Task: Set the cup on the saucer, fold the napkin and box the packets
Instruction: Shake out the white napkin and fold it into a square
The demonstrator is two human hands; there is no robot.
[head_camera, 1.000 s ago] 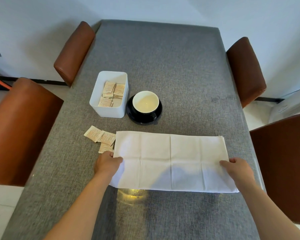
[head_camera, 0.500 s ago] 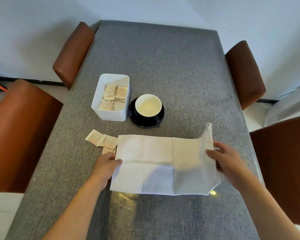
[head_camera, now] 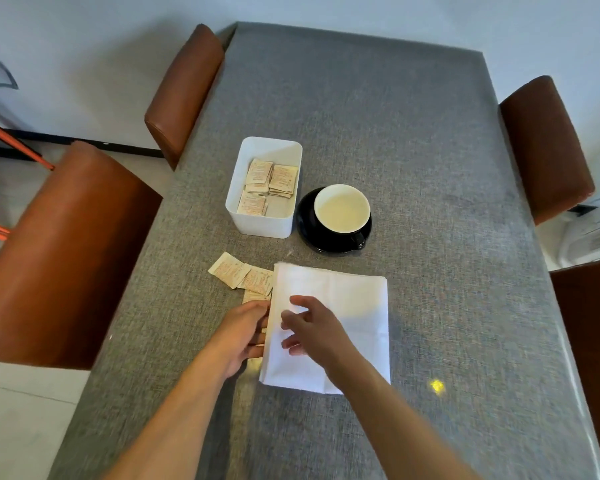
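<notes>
The white napkin (head_camera: 354,306) lies folded over into a rough square at the near middle of the grey table (head_camera: 430,150). My left hand (head_camera: 239,330) pinches its left edge, thumb on top. Over the napkin's left half hovers my right hand (head_camera: 316,334), fingers spread and holding nothing. A cup (head_camera: 342,209), white inside, stands on the black saucer (head_camera: 305,233) just beyond the napkin. Left of the saucer is the white box (head_camera: 257,230) with several packets (head_camera: 283,178) in it. Three loose packets (head_camera: 229,270) lie on the table by the napkin's far left corner, one partly hidden.
Brown padded chairs stand around the table: two on the left (head_camera: 59,244) (head_camera: 184,88) and two on the right (head_camera: 544,143) (head_camera: 589,341). The table's edges run close on both sides of my arms.
My right hand carried the napkin's right half over onto the left half, then let go. The napkin went from a long strip to a square. My left hand stayed at the left edge.
</notes>
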